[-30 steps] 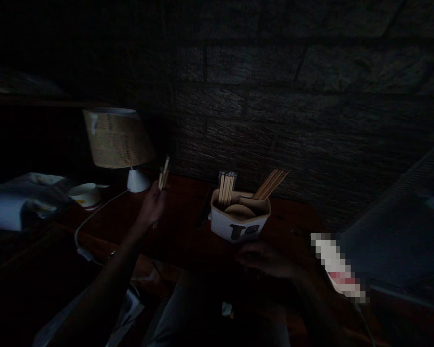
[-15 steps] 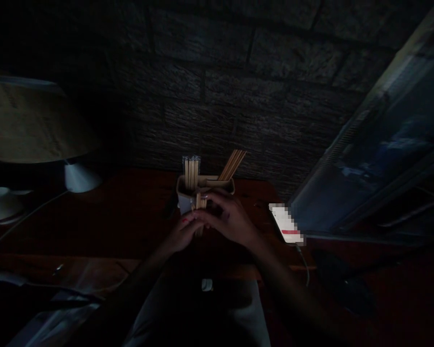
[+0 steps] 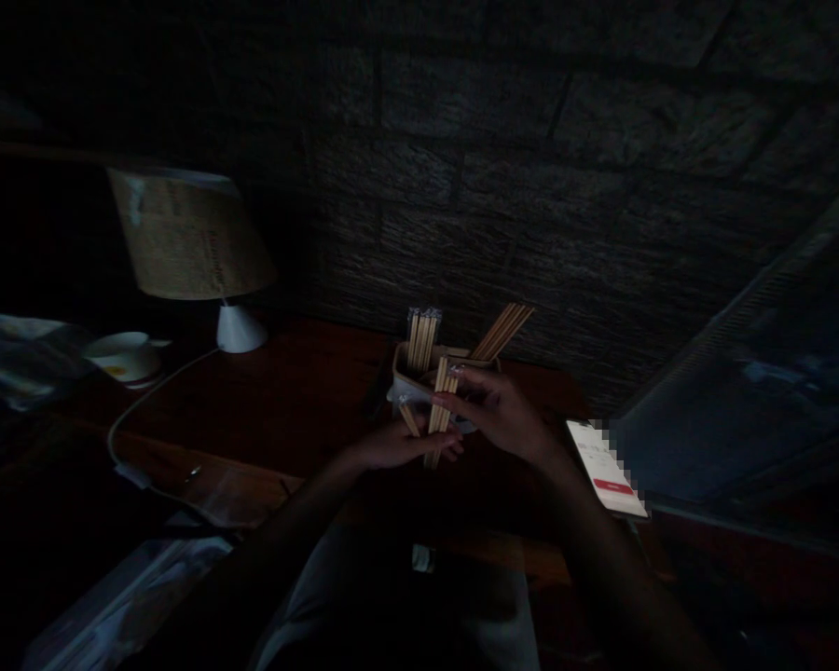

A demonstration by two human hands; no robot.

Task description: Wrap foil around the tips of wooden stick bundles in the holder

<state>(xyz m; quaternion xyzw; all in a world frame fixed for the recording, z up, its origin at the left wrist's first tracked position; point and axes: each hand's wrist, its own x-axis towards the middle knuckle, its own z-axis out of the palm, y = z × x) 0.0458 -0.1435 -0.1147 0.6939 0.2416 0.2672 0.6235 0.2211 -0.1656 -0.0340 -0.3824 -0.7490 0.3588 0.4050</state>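
Note:
Several light wooden chopsticks [image 3: 442,401] stand nearly upright in a bundle in front of me. My right hand [image 3: 500,410] is closed on their upper part, thumb and fingers pinching from the right. Lower down, my left hand [image 3: 395,443] is closed around chopsticks too; a separate one in clear wrapping [image 3: 409,419] pokes up from it, tilted left. Just behind the hands is a light holder [image 3: 400,384] with two groups in it: wrapped chopsticks [image 3: 423,340] at left, and darker sticks [image 3: 504,331] leaning right. My hands hide part of its front.
A lamp [image 3: 196,238] stands at the back left of the wooden table [image 3: 308,373], its cord running forward past a white cup [image 3: 124,359]. To the right lies a lit phone [image 3: 605,471]. A dark stone-block wall [image 3: 419,140] rises behind.
The view has swung left. My hands have drawn somewhat apart, and the chopstick bundle shows more, raised in my right hand, with one wrapped chopstick separate at my left.

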